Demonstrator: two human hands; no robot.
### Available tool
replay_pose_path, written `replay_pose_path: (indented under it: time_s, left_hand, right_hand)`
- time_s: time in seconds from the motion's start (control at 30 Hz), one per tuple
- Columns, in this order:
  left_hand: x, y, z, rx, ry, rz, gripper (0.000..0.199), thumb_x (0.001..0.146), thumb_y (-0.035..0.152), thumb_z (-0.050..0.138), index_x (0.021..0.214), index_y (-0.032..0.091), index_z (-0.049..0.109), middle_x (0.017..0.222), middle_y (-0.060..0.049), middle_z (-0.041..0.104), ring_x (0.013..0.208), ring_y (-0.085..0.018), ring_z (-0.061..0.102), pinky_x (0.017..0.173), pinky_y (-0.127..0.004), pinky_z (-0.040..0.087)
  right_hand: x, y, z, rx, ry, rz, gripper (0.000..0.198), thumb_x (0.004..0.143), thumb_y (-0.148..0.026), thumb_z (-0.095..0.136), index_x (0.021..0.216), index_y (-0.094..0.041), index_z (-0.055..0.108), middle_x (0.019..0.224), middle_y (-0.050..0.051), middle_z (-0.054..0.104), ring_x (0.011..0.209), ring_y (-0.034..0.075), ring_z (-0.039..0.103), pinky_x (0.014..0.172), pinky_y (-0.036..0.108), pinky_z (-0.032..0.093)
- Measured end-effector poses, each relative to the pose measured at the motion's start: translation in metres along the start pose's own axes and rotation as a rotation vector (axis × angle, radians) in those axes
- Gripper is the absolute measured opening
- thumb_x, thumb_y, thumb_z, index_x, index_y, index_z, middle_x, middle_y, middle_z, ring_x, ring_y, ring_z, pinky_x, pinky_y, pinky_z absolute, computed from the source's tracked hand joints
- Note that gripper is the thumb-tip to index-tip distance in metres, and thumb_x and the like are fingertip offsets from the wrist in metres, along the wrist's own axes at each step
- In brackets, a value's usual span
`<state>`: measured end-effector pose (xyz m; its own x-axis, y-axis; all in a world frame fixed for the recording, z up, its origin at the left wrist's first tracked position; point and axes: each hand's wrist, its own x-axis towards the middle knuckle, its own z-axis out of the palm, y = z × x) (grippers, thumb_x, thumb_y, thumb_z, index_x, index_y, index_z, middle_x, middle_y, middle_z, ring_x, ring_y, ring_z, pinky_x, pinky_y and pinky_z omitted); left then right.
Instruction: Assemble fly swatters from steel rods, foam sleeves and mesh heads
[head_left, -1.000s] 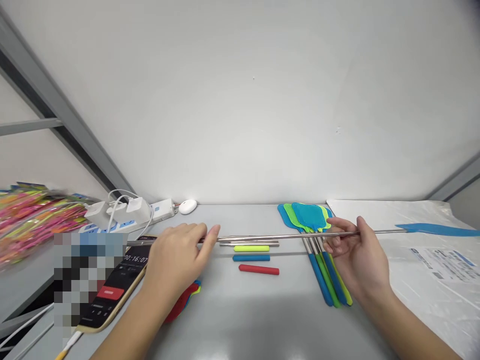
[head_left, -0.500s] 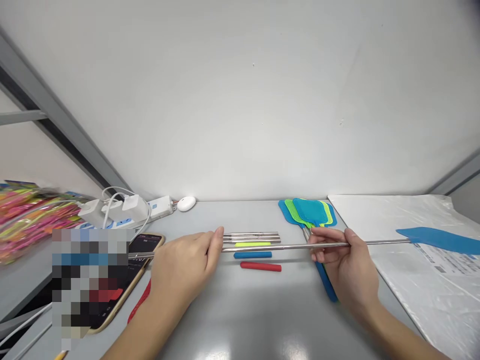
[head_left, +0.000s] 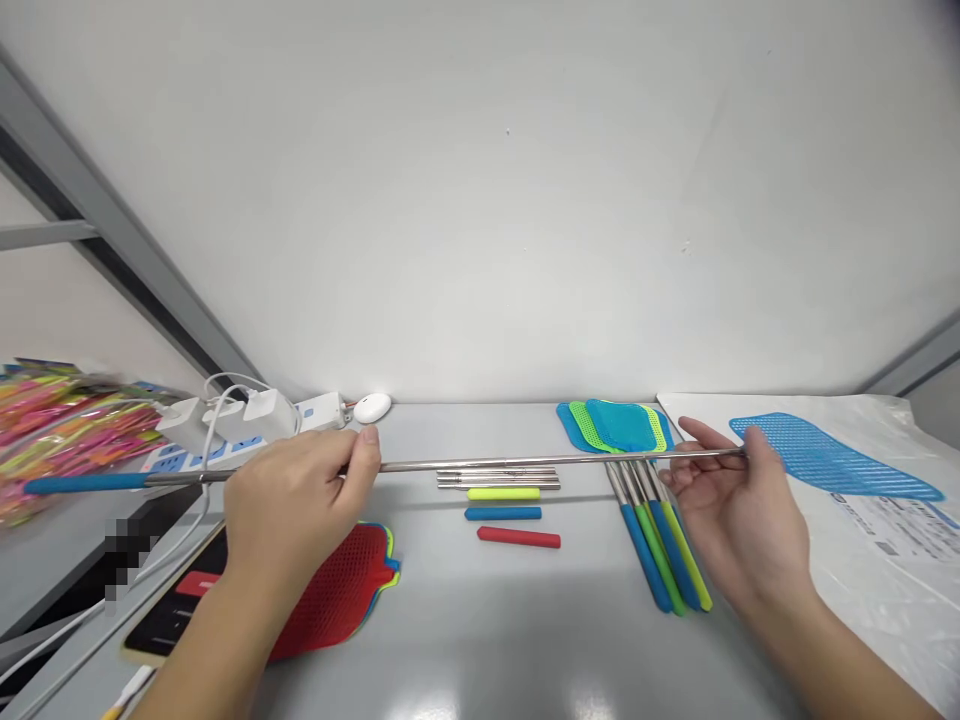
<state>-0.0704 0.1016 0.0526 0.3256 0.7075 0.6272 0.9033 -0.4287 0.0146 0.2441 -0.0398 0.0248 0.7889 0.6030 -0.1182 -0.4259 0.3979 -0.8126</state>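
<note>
A blue telescopic fly swatter is stretched out level across the view, its blue grip at far left and its perforated head at right. My left hand is wrapped round the metal rod beside the grip. With thumb and fingers, my right hand pinches the rod's thin end close to the head. Below the rod lie a yellow grip, a blue grip and a red grip. Several bare metal rods lie just behind them. Red, blue and yellow swatter heads are stacked beside my left forearm.
Several fly swatters with blue and green heads lie together at the back right. A white plastic package is at right. At left are a phone, a power strip with white chargers and cables, and colourful bagged items.
My left hand has moved left and up a little, and my right hand has moved right along the rod towards the head. The swatter head has turned to show its mesh face.
</note>
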Motion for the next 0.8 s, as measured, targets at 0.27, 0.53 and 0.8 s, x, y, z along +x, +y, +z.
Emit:
replay_pose_path:
  time_s: [0.27, 0.53, 0.8]
  left_hand:
    - [-0.019, 0.033, 0.007, 0.024, 0.015, 0.126, 0.045, 0.094, 0.034, 0.043, 0.051, 0.019, 0.045, 0.047, 0.001, 0.047, 0.051, -0.014, 0.045, 0.051, -0.029, 0.018]
    - [-0.009, 0.014, 0.015, 0.002, 0.017, 0.098, 0.045, 0.094, 0.033, 0.041, 0.051, 0.019, 0.041, 0.049, 0.001, 0.048, 0.05, -0.014, 0.044, 0.052, -0.028, 0.021]
    - [-0.016, 0.028, 0.013, 0.016, 0.029, 0.139, 0.046, 0.095, 0.033, 0.04, 0.052, 0.019, 0.046, 0.048, 0.0, 0.048, 0.053, -0.014, 0.046, 0.052, -0.029, 0.023]
  right_hand:
    - [-0.015, 0.034, -0.003, -0.095, -0.145, 0.043, 0.045, 0.093, -0.041, 0.041, 0.094, -0.015, 0.077, 0.089, 0.012, 0.07, 0.081, 0.019, 0.056, 0.063, 0.029, 0.044]
    - [-0.034, 0.038, 0.002, -0.151, -0.301, 0.137, 0.055, 0.093, -0.057, 0.039, 0.115, -0.018, 0.071, 0.091, 0.008, 0.069, 0.07, 0.017, 0.05, 0.073, 0.031, 0.044]
    - [-0.016, 0.021, 0.001, 0.007, -0.104, 0.037, 0.038, 0.093, -0.045, 0.048, 0.113, -0.019, 0.068, 0.086, 0.005, 0.066, 0.068, 0.015, 0.054, 0.062, 0.028, 0.046]
